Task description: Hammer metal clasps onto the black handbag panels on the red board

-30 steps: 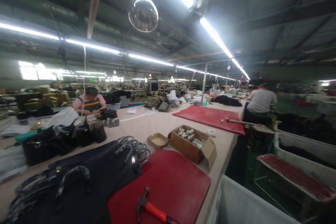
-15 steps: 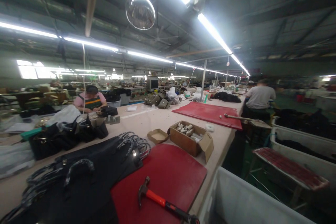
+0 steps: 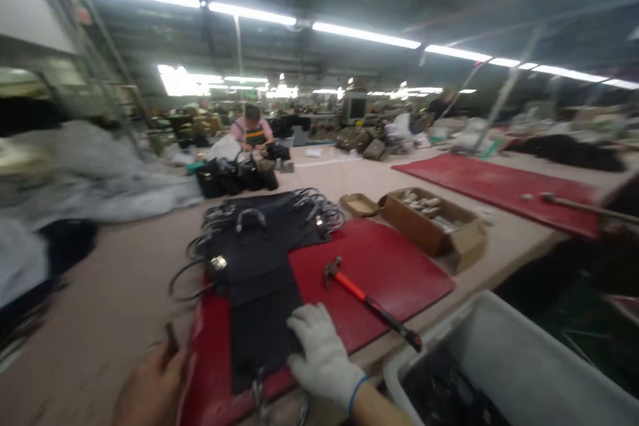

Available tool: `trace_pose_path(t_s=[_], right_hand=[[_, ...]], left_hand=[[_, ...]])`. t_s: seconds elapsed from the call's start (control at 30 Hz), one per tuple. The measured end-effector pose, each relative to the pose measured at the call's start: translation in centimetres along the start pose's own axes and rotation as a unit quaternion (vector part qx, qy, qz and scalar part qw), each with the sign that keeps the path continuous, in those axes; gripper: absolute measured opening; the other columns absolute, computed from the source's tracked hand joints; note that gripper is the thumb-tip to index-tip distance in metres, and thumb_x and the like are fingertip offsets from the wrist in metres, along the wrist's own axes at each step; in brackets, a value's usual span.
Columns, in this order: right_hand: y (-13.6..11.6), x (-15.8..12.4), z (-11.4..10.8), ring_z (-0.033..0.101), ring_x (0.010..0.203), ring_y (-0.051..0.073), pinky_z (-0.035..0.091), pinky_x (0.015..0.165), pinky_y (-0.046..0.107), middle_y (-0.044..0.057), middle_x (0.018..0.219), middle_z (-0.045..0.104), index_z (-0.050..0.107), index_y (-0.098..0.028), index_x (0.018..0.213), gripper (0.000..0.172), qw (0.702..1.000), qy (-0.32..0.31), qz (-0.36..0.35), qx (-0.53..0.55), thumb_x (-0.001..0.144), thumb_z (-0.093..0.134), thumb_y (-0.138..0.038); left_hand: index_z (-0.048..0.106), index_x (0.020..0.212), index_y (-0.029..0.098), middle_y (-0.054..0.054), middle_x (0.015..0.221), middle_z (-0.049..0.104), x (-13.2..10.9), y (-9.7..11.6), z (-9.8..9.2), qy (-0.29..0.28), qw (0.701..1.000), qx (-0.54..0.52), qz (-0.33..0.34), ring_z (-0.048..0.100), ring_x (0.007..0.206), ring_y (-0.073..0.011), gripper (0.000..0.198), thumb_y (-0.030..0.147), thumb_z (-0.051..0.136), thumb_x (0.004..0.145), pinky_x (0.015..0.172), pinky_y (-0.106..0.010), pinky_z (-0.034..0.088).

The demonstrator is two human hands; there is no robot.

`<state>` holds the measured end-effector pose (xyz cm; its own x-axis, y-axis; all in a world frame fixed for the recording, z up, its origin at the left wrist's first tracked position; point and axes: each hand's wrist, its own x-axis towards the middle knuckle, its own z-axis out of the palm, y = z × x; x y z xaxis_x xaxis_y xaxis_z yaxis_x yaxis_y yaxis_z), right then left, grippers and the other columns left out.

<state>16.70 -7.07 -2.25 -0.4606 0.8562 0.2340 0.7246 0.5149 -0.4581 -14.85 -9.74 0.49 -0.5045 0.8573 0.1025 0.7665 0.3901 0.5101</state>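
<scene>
My left hand [image 3: 150, 386], bare, is at the lower left over the pale table, closed around a short dark stick-like tool [image 3: 171, 338]. Its kind is too blurred to tell. My right hand [image 3: 322, 356] wears a white glove with a blue cuff. Its fingers and thumb curl round the right edge of a black bag panel [image 3: 262, 313], which lies on a red mat [image 3: 379, 259]. Several grey-patterned handles [image 3: 314, 203] and metal clasps show on the stacked black pieces. A claw hammer [image 3: 357, 289] with a red and black handle rests on the mat, right of my gloved hand.
An open cardboard box [image 3: 414, 219] of small pale parts stands behind the mat, beside its shallow lid [image 3: 358, 205]. A white bin [image 3: 449, 339] with dark contents adjoins the table's right edge. Black bags [image 3: 234, 176] stand farther back, near a seated person [image 3: 252, 130].
The view has turned left and down. Both my hands have come into sight, the left with a dark tool, the right at the black panel. The hammer still lies on the mat.
</scene>
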Motion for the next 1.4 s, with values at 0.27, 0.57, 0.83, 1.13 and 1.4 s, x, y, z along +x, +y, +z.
trace_pose_path(t_s=[0.27, 0.57, 0.83, 1.13, 1.4], right_hand=[[1.5, 1.5, 1.6, 0.045, 0.134, 0.035, 0.022, 0.124, 0.06, 0.013, 0.139, 0.058, 0.064, -0.017, 0.131, 0.051, 0.998, 0.025, -0.06, 0.005, 0.081, 0.06, -0.024], [1.1, 1.3, 1.4, 0.044, 0.136, 0.035, 0.022, 0.125, 0.059, 0.013, 0.14, 0.057, 0.063, -0.017, 0.132, 0.053, 0.999, 0.009, -0.044, -0.003, 0.08, 0.062, -0.025], [2.0, 1.4, 1.8, 0.047, 0.132, 0.038, 0.029, 0.12, 0.064, 0.013, 0.138, 0.058, 0.062, -0.016, 0.132, 0.049, 0.997, 0.02, -0.072, -0.015, 0.086, 0.056, -0.03], [2.9, 2.0, 2.7, 0.052, 0.126, 0.041, 0.039, 0.111, 0.068, 0.017, 0.132, 0.061, 0.063, -0.013, 0.128, 0.043, 0.99, 0.058, -0.119, -0.058, 0.094, 0.047, -0.033], [2.8, 2.0, 2.5, 0.053, 0.126, 0.041, 0.039, 0.111, 0.069, 0.016, 0.133, 0.061, 0.064, -0.014, 0.129, 0.043, 0.991, 0.047, -0.114, -0.052, 0.094, 0.048, -0.034]], left_hand=[[0.072, 0.113, 0.016, -0.014, 0.111, 0.078, 0.8, -5.4, -1.2, -0.135, 0.97, 0.185, -0.086, 0.073, 0.107, -0.0304, 0.029, 0.03, 0.052, 0.097, 0.08, -0.03, 0.05], [0.069, 0.102, 0.02, -0.017, 0.104, 0.077, 1.9, -4.6, 0.3, -0.156, 0.948, 0.257, -0.106, 0.072, 0.104, -0.0364, 0.029, 0.037, 0.046, 0.097, 0.079, -0.038, 0.051], [0.071, 0.105, 0.018, -0.016, 0.103, 0.077, 1.3, -3.7, 0.2, -0.147, 0.951, 0.266, -0.06, 0.073, 0.102, -0.0324, 0.026, 0.033, 0.05, 0.098, 0.08, -0.036, 0.049], [0.075, 0.098, 0.019, -0.011, 0.098, 0.078, 2.7, -7.1, -2.8, -0.066, 0.965, 0.22, -0.127, 0.072, 0.096, -0.0268, 0.026, 0.032, 0.053, 0.098, 0.074, -0.031, 0.046], [0.076, 0.095, 0.023, -0.005, 0.096, 0.079, 3.4, -3.8, 0.5, -0.11, 0.979, 0.159, -0.061, 0.072, 0.096, -0.0218, 0.018, 0.033, 0.061, 0.094, 0.077, -0.027, 0.047]])
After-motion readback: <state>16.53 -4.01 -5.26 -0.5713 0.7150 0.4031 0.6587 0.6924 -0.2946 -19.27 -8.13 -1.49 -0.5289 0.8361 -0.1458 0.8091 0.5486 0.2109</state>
